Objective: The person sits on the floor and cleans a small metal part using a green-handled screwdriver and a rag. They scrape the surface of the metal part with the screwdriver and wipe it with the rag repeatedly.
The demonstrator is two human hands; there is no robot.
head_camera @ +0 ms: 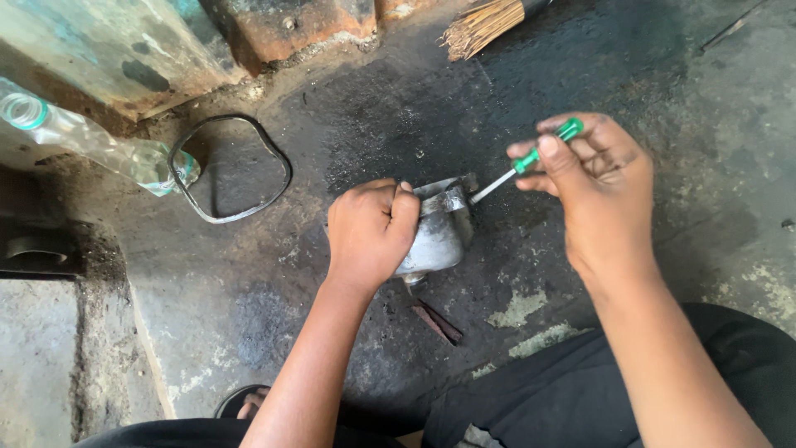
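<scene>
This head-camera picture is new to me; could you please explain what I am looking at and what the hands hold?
The camera sits on a person's head and looks down at their own two bare hands above a dark, oily concrete floor. The left hand grips a grey metal part resting on the floor. The right hand holds a small screwdriver with a green handle, its tip at the part's upper edge. Nearby lie a black rubber ring, a clear plastic bottle on its side, a straw broom at the top, and a small reddish strip below the part.
</scene>
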